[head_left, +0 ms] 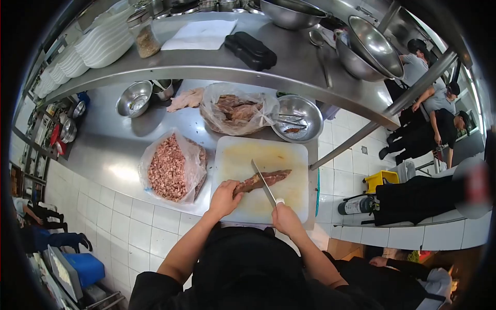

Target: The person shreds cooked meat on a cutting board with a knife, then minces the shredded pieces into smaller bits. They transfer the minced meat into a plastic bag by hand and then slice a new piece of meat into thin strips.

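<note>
A long strip of dark meat [279, 176] lies across the white cutting board [243, 150]. My left hand [225, 199] presses on its left end with bent fingers. In my right hand [286, 219] is a knife [264, 183], its handle gripped and its blade crossing the meat just right of my left fingers. Left of the board stands a clear plastic bag of diced meat [168, 168]. Behind the board, another open plastic bag [217, 121] holds larger dark pieces of meat.
A metal bowl [310, 114] with tongs sits behind the board on the right, and a smaller bowl [134, 99] at the back left. The overhead shelf [206, 59] carries stacked white plates [106, 44], a jar and bowls. Several people stand at right.
</note>
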Available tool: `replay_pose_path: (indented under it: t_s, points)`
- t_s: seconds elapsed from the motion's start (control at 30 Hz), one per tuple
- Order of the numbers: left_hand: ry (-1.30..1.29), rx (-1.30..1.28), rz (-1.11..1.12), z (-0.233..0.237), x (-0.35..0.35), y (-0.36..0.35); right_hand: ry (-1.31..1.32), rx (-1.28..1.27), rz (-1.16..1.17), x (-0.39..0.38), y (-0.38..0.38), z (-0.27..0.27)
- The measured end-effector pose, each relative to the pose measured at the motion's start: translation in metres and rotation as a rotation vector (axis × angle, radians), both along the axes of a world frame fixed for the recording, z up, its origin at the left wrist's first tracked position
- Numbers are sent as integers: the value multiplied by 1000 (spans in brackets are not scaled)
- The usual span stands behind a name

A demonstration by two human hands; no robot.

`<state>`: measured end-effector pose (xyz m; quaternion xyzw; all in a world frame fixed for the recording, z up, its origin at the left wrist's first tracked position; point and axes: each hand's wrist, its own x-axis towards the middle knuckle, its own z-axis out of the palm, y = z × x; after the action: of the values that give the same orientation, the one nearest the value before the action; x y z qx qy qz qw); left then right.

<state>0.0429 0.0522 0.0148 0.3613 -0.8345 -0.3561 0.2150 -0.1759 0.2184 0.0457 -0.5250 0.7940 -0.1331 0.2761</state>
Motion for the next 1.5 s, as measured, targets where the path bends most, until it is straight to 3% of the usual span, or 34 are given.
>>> replay_pose_path:
  t_s: [0.07, 0.17, 0.27, 0.37, 0.5, 0.57, 0.73, 0.8, 0.9, 0.97, 1.03, 1.1, 1.13, 1.2, 1.27, 1.5]
  points:
    - [-18, -1, 96, 0, 0, 6, -78, -58, 17, 0, 5, 11]
    - [-42, 24, 42, 2, -5, 0, -22, -17, -8, 8, 10, -8]
    - [1, -18, 23, 0, -6, 0, -57, -8, -34, 25, 13, 32]
    - [-105, 6, -40, 5, -15, -5, -12, -9, 47, 19, 15, 34]
    - [-158, -73, -76, 5, -37, -5, -82, 88, -32, 19, 0, 61]
    - [-220, -102, -87, 4, -45, -9, -70, -3, -14, 22, 0, 42]
    - [-225, -254, -111, -2, -46, -11, -137, -142, -171, 22, 27, 73]
    - [-158, -237, -239, -8, -43, -30, -113, -212, -225, 10, 36, 72]
    - [-233, -247, -384, 19, -44, -56, -20, -171, -251, -22, 50, 63]
    - [-331, -531, -561, 25, -42, -82, 35, -87, -236, -40, 60, 53]
    - [-338, -473, -540, 10, -49, -92, 118, -57, -207, -48, 65, 19]
    - [-328, -482, -540, 34, -60, -68, 121, -109, -186, -43, 80, 1]
    - [-270, -458, -551, 24, -56, -66, 123, -71, -128, -37, 83, -2]
    - [-284, -528, -611, 50, -59, -38, 8, 131, -166, -19, 74, 13]
    - [-201, -422, -674, 38, -59, -26, 7, 55, -52, -6, 73, -1]
    - [-191, -495, -565, 13, -59, -2, 72, 93, -130, -2, 44, 24]
